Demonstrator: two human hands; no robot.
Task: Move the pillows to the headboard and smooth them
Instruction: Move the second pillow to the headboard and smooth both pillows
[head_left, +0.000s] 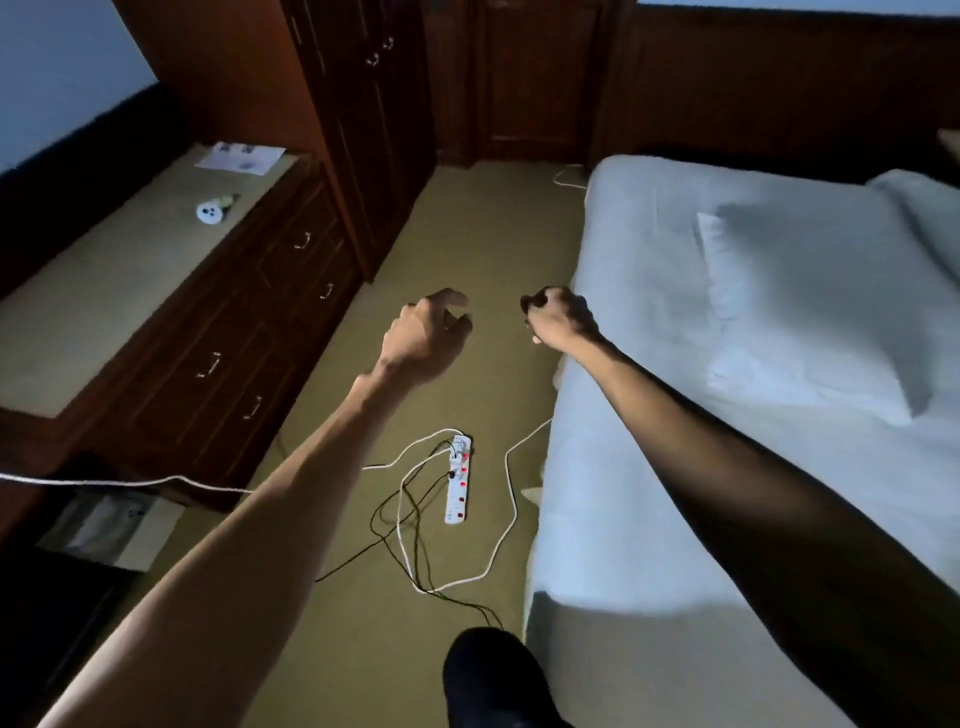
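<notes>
Nothing is gripped, the left hand (426, 338) being loosely open and the right hand (558, 319) curled into an empty fist over the floor, while the soft white rectangular pillow (800, 306) is left untouched mid-bed at right, so the moving and smoothing are judged still undone.

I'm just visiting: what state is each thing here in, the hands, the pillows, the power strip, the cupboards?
Left hand: open, fingers curled, holding nothing.
Right hand: closed in a fist, nothing visible in its grip.
Pillow: lying flat mid-bed, untouched.
Second pillow: at the frame's right edge, partly cut off.
Power strip: on the floor, switches lit red, cables plugged in.
Dresser drawers: shut.
Wardrobe doors: shut.
</notes>
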